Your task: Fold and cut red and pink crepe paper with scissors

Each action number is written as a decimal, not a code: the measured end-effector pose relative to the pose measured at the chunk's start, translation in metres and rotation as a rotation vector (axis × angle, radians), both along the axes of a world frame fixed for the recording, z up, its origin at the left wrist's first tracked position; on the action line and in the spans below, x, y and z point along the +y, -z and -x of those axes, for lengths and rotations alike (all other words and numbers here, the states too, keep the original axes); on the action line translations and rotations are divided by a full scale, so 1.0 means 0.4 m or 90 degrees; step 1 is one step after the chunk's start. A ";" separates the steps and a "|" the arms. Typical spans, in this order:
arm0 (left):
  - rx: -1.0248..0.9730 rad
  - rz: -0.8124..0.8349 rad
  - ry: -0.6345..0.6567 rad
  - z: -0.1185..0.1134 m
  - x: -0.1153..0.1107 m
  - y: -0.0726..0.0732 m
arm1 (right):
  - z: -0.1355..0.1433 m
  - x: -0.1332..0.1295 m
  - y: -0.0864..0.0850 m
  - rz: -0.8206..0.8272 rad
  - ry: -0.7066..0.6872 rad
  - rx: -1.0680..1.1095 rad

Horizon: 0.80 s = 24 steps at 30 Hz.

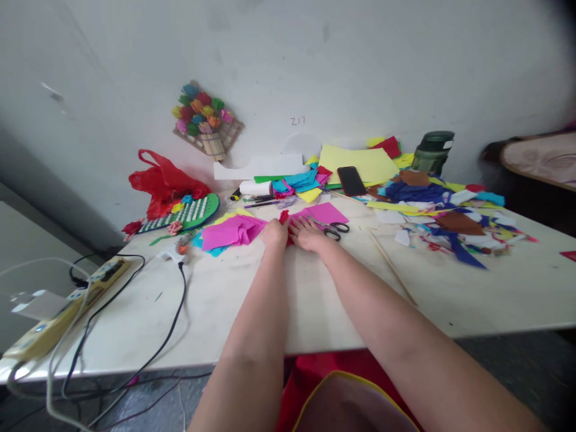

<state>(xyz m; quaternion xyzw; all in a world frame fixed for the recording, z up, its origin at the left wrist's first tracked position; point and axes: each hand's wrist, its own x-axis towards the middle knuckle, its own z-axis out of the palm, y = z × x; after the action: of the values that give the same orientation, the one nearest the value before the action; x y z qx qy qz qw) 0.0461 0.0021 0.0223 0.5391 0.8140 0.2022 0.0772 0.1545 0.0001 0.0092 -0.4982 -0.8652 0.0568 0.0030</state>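
Observation:
My left hand (273, 234) is closed around a small piece of red crepe paper (284, 217), whose crumpled top sticks out above the fingers. Right beside it, my right hand (306, 233) lies palm down with its fingers stretched out, pressing on red and pink paper. A pink sheet (330, 213) reaches out beyond that hand. Scissors with black handles (335, 230) lie just to its right, their blades partly over the pink sheet. Left of my hands is a loose stack of magenta paper (231, 233) with blue and yellow pieces under it.
A glue gun (173, 252) and power strip (74, 303) with cords occupy the left. A red plastic bag (166, 180) sits behind. Paper scraps (459, 222), a phone (351, 181), a green bottle (432, 153) and a thin stick (392, 267) are on the right.

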 end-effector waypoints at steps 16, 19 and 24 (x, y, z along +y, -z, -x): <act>-0.016 -0.015 0.010 0.005 0.000 0.005 | -0.001 0.011 0.001 0.028 0.020 0.043; -0.001 -0.023 0.014 0.000 -0.003 0.001 | -0.003 0.009 -0.002 0.025 0.021 0.037; 0.011 -0.071 0.027 -0.002 -0.005 0.001 | -0.008 0.004 -0.008 0.035 0.024 0.026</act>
<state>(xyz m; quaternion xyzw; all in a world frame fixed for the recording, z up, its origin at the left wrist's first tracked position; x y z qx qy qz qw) 0.0469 0.0000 0.0219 0.5616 0.7902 0.2410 0.0444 0.1578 0.0016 0.0123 -0.5132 -0.8534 0.0903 0.0080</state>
